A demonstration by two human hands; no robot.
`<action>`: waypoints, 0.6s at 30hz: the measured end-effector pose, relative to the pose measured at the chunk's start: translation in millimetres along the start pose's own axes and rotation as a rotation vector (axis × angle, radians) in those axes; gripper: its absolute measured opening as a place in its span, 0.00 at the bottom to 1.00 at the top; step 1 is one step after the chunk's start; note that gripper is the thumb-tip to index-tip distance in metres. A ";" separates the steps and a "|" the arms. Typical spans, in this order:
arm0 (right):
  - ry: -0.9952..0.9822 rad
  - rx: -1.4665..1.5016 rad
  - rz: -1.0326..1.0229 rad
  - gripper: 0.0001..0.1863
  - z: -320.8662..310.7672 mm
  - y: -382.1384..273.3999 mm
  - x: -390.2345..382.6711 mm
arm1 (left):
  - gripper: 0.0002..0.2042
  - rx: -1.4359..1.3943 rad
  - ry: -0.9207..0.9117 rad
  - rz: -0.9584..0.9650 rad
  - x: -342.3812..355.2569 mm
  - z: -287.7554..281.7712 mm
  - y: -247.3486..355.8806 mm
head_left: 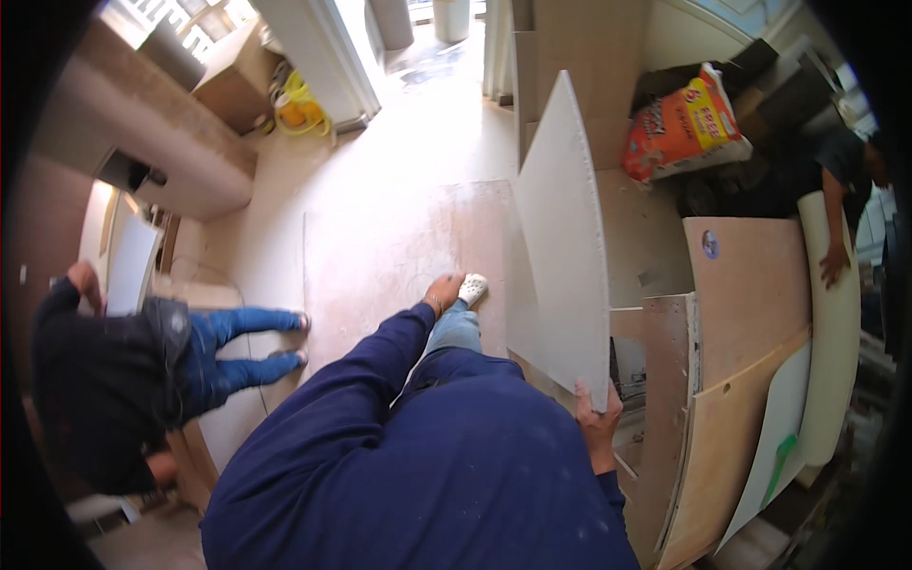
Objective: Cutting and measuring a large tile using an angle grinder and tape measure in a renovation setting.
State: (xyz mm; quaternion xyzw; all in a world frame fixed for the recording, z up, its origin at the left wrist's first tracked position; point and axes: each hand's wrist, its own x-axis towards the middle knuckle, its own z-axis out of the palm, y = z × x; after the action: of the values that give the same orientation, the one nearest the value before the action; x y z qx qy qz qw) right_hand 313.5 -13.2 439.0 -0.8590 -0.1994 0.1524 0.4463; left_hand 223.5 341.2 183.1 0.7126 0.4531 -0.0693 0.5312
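Observation:
My right hand (597, 407) grips the lower near edge of a large white board (565, 228) standing upright beside my right leg, its far part slanting toward the doorway. My left hand (445, 290) hangs ahead of my body over my leg, just left of my white shoe (475, 286), fingers loosely bent with nothing visible in them. Beneath my feet lies a worn, pinkish sheet (380, 266) on the pale floor.
A co-worker (142, 361) in jeans stands left; another person's hand (834, 261) touches a cream roll (822, 399) right. Leaning boards (746, 285) and an orange sack (670, 133) line the right. A bright doorway (437, 76) lies ahead, yellow coiled items (299, 100) left of it.

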 end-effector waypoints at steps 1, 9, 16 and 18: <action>0.048 -0.024 -0.145 0.10 1.8 9.9 0.1 | 0.36 0.015 -0.016 -0.146 -46.9 8.3 -37.1; -0.137 -0.027 -0.264 0.14 8.0 -0.9 -6.5 | 0.27 0.175 -0.116 -0.595 -311.8 -1.2 -243.9; -0.208 -0.083 -0.350 0.17 38.1 -10.8 -14.7 | 0.31 -0.146 0.243 -0.657 -315.8 10.3 -296.5; -0.200 -0.102 -0.337 0.18 51.3 -20.6 -23.3 | 0.26 -0.132 0.240 -0.392 -290.4 2.4 -264.1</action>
State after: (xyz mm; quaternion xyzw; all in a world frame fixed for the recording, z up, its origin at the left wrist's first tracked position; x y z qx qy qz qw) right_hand 266.3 22.6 429.5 -0.8154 -0.3912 0.1496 0.3996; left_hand -133.9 179.8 167.3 0.5780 0.6461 -0.0563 0.4953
